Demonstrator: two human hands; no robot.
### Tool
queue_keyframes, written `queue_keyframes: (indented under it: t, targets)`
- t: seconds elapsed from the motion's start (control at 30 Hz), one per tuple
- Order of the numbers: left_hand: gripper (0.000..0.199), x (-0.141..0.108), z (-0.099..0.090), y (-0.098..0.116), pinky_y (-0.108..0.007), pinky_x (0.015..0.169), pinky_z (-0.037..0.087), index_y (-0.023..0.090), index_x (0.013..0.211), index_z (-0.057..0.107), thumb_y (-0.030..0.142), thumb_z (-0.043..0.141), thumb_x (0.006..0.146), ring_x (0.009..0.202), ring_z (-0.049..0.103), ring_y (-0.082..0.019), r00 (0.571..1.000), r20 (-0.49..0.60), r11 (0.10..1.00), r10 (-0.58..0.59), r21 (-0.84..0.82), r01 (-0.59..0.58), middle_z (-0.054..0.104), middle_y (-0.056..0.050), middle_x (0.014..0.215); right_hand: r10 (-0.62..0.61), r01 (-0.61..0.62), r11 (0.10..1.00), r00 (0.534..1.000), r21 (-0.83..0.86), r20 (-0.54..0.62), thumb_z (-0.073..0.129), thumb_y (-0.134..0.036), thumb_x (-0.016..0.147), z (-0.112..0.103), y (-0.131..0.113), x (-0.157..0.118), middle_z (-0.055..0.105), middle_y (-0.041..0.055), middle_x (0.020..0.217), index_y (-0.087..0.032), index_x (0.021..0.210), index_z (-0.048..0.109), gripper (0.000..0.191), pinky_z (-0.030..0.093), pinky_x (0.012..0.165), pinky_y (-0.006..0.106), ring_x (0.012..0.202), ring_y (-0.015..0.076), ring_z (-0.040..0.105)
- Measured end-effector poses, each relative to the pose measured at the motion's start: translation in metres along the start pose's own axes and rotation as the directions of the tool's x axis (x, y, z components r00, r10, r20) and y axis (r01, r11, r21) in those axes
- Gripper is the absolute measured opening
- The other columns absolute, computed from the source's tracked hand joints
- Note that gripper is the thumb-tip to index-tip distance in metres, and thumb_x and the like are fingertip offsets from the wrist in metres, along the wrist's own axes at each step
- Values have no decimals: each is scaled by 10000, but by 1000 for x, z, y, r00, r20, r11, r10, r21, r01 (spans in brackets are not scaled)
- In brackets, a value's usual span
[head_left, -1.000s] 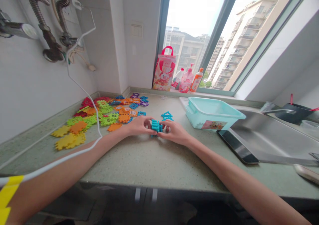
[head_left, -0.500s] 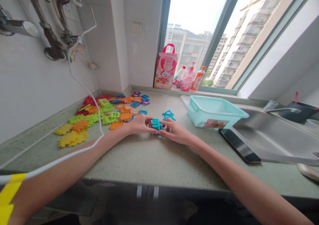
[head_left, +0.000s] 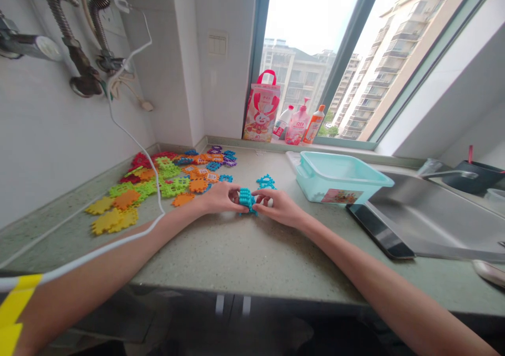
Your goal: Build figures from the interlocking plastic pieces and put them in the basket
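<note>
Head view: a small teal assembly of interlocking plastic tiles [head_left: 246, 200] sits between the two hands, over a speckled green countertop [head_left: 244, 256]. Whether its base touches the surface is hidden. The left hand [head_left: 219, 198] is curled nearly closed, its fingers gripping the assembly's left side. The right hand [head_left: 278, 209] is curled the same way from the opposite side, with its fingertips [head_left: 258, 201] pressed against the teal ridges. Both hands have hold of the piece.

Handling note: ridged tiles like these probably seat best with slots lined up square and pressure shared evenly from both sides, fingers kept clear of the joint.

A loose blue tile [head_left: 265, 181] lies flat just beyond the right hand. To the left spreads a wide scatter of multicoloured foam-like tiles [head_left: 183, 199], mostly orange, yellow, green, red and purple. To the right stand an aqua plastic tub [head_left: 311, 187] and a dark tablet [head_left: 379, 230], the tablet lying at the edge of a stainless sink [head_left: 437, 209]. On the window sill are a red-handled gift bag [head_left: 261, 106] and a pink pump bottle [head_left: 298, 127]. A white cable [head_left: 134, 140] hangs down the wall beside the tiles.
</note>
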State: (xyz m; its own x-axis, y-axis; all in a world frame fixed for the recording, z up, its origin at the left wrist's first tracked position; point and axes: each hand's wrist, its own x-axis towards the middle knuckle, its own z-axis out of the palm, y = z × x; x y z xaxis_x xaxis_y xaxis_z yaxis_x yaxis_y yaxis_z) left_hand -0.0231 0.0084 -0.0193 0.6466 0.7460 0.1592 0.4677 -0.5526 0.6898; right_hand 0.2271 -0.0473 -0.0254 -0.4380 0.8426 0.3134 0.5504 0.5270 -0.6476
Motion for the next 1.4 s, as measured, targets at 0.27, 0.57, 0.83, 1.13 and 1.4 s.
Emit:
queue_keyframes:
  t: [0.27,0.57,0.83,1.13,1.4]
  targets:
    - [327,0,1,0,-245,567,332,171,814,704,460,820,716,631,534,-135,999,-30,997,24,75,-22,642,16,709,9,-8,998,1000,-59,2,761,-352,865,0,-4,1,694,13,865,-205,1234,729,398,491,717,294,749,155,616]
    - [361,1,3,-3,-246,564,334,179,819,701,507,822,732,620,524,-133,998,-26,996,61,68,-59,629,23,688,43,-46,993,999,-108,-33,775,-379,846,4,-7,2,715,14,916,-217,1275,681,469,479,683,289,688,136,601]
    - [401,0,3,1,-256,568,327,179,787,674,537,838,710,626,533,-141,998,-26,997,48,69,-46,625,20,683,67,-68,997,998,-48,-7,741,-431,899,4,-1,3,714,22,881,-194,1297,693,465,481,675,290,708,153,596]
    - [507,-1,-7,-5,-251,578,374,163,889,695,581,887,676,656,580,-150,995,75,997,64,-40,-62,667,-1,747,80,-79,997,995,-20,57,753,-428,892,2,-6,5,699,14,855,-195,1290,723,462,471,653,283,683,144,577]
    - [650,-4,-22,-8,-291,712,512,156,1248,700,418,905,690,775,695,-193,981,188,973,56,-229,-12,778,-49,882,72,-66,995,995,79,-70,746,-468,886,-5,2,-2,763,55,905,-181,1194,726,421,539,669,299,733,173,683]
